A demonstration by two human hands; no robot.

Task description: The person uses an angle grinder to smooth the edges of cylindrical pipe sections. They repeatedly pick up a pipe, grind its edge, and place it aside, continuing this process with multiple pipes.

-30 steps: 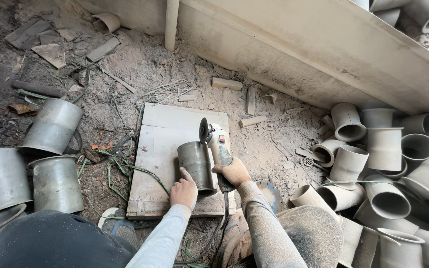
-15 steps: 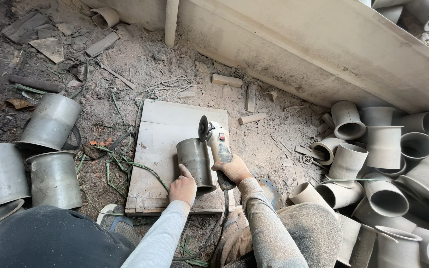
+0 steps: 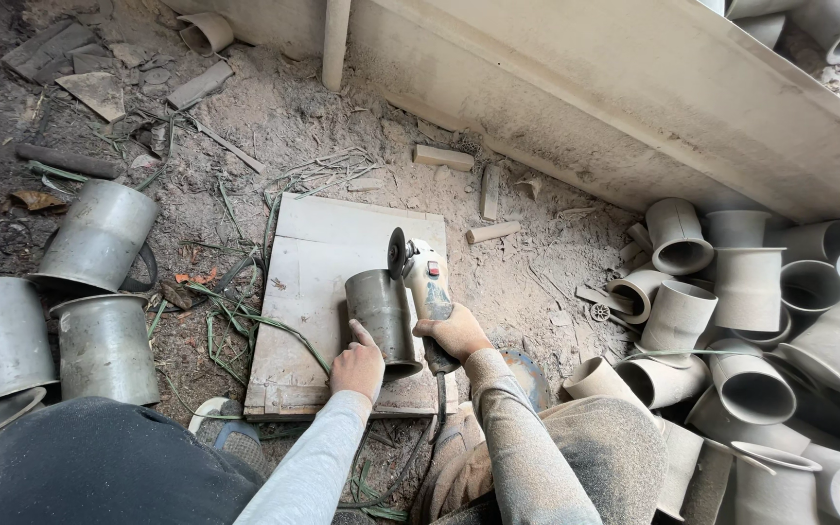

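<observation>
My right hand (image 3: pixel 454 332) is closed around the angle grinder (image 3: pixel 423 282), disc beside the grey cylinder's (image 3: pixel 381 316) top. My left hand (image 3: pixel 357 365) rests open-fingered on the cylinder, lying on the wooden board (image 3: pixel 318 272), centre.

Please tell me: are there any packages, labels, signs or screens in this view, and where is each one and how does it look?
Small red mark: on top of the pale handheld angle grinder held by the right hand, beside the grey metal cylinder; too small to say whether it is a label or a switch.
No packages, signs or screens show.
</observation>
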